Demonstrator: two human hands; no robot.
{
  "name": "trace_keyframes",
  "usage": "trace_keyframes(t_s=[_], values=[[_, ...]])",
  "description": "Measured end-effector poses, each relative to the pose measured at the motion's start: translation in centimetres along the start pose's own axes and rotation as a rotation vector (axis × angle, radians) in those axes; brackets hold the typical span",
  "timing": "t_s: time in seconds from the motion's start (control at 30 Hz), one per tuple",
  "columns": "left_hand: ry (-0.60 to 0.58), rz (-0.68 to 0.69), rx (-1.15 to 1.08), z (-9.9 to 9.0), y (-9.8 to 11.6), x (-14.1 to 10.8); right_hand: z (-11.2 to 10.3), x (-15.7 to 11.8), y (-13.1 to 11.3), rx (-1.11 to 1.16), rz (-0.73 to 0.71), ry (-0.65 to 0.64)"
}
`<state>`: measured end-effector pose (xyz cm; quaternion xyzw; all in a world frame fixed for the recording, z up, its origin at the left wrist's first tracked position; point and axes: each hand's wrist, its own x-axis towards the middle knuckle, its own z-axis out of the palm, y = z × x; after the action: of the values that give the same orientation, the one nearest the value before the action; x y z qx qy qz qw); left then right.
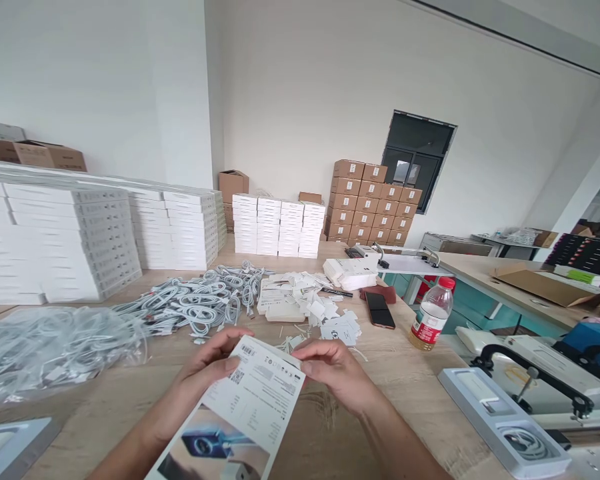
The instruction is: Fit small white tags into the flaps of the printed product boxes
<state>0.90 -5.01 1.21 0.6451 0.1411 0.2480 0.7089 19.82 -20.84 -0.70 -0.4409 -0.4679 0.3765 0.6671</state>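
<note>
Low in the middle of the view is a white printed box (260,407), tilted, showing a barcode, a QR code and a product photo. My left hand (207,373) grips its left side, thumb lying on the printed face. At the upper right corner, thumb and fingers of my right hand (330,370) pinch the edge of the box. Beyond the hands lie loose white paper cards (340,327) and a heap of coiled white cables (205,300). An open tray (503,423) with a charger and coiled cable stands to the right.
Stacked white boxes (70,240) line the left, with more white stacks (280,227) at the back. Bagged cables (55,347) lie at left. A phone (379,310) and a red-capped bottle (433,313) stand at right, near a machine (545,373). Brown cartons (370,203) rise behind.
</note>
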Motion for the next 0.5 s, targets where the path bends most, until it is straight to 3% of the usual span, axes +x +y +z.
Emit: trace_keyframes(t_s=[0.23, 0.5], values=[[-0.059, -0.049, 0.103, -0.4, 0.0, -0.4, 0.6, 0.3, 0.8, 0.038, 0.057, 0.165], [-0.046, -0.038, 0.080, -0.4, -0.3, -0.3, 0.9, 0.4, 1.2, 0.021, 0.042, 0.208]])
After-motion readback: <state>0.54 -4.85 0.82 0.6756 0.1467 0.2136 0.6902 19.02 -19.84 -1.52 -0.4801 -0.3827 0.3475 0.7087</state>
